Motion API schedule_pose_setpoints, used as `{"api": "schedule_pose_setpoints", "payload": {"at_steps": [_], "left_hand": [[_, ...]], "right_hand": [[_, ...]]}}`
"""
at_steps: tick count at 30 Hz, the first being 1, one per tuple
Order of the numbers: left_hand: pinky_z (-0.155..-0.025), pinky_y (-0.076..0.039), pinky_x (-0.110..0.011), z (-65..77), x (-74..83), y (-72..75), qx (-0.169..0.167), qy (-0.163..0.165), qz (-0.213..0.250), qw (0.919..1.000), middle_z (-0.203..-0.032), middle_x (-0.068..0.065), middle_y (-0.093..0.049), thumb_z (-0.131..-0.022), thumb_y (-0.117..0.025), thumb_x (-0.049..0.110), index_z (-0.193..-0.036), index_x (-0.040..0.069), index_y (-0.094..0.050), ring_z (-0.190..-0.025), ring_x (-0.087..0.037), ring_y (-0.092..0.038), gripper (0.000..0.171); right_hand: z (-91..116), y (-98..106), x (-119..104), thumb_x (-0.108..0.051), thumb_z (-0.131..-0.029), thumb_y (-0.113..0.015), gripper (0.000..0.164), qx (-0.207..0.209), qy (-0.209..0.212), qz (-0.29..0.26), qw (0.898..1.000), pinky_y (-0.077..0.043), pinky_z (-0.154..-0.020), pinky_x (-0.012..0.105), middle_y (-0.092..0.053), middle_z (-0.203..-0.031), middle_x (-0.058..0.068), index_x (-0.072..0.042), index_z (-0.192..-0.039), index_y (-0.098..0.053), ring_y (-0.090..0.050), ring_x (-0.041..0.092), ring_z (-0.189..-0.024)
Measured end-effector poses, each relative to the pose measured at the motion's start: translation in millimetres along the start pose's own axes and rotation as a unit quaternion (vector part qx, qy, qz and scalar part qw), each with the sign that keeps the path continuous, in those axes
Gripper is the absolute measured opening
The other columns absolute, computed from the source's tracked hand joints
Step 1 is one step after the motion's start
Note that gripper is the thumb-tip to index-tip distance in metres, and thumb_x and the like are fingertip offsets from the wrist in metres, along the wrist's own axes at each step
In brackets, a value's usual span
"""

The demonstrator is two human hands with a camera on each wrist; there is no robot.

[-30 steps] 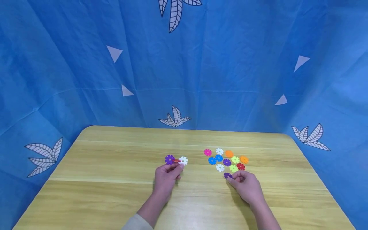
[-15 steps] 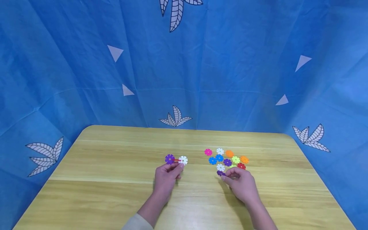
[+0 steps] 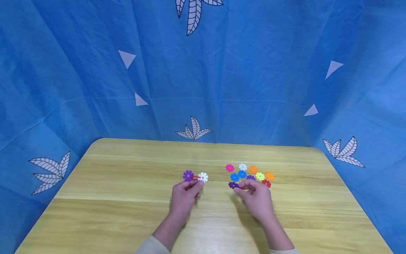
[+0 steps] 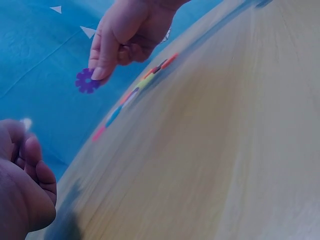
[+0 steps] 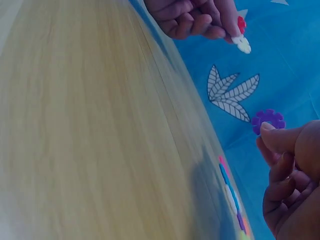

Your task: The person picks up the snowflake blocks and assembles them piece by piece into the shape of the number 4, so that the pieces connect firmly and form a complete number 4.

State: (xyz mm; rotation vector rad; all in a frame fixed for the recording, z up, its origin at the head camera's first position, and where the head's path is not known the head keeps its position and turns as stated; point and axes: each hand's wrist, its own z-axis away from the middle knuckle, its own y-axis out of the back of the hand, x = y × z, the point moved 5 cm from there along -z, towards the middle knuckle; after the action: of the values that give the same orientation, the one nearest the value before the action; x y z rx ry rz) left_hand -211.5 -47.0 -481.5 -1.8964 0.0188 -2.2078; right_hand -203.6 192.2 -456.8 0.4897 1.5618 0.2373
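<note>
My left hand [image 3: 185,199] pinches a white notched plastic disc [image 3: 203,177] between thumb and fingers. Joined to it is a red disc [image 3: 196,177], seen edge-on, with a purple disc [image 3: 188,175] at the far left of this short chain. The right wrist view catches the white disc [image 5: 243,44] at the left fingertips, the red one behind it. My right hand [image 3: 258,201] holds a separate purple disc [image 3: 233,185] by its edge, raised above the table in the left wrist view, its round face [image 4: 86,81] showing there.
Loose notched discs lie grouped behind the right hand: a pink disc [image 3: 229,168], a blue disc [image 3: 234,177], a yellow disc [image 3: 259,176], a red disc [image 3: 266,183] and several others. The hand covers some. A blue curtain [image 3: 253,70] hangs behind the wooden table [image 3: 127,211].
My right hand has moved left and slightly away from me with its purple disc, now hiding part of the loose group. The left hand has stayed nearly still.
</note>
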Motion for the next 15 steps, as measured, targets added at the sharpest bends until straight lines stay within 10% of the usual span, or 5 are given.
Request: {"api": "schedule_pose_setpoints", "payload": {"at_steps": [15], "left_hand": [[-0.06,-0.054,-0.024,2.8,1.3,-3.0,-0.003,0.001,-0.008,1.0,-0.089,-0.009,-0.069,-0.087,-0.08,0.016,-0.101,0.001,-0.074,-0.07,-0.018,-0.061,0.022]], "right_hand": [[-1,-19,-14,-0.012,-0.081,-0.085,0.011,0.0,0.021,-0.012,1.0,-0.041,-0.046,0.024,-0.069,-0.078,-0.001,-0.013,-0.084,-0.074,-0.053,0.017,-0.057]]}}
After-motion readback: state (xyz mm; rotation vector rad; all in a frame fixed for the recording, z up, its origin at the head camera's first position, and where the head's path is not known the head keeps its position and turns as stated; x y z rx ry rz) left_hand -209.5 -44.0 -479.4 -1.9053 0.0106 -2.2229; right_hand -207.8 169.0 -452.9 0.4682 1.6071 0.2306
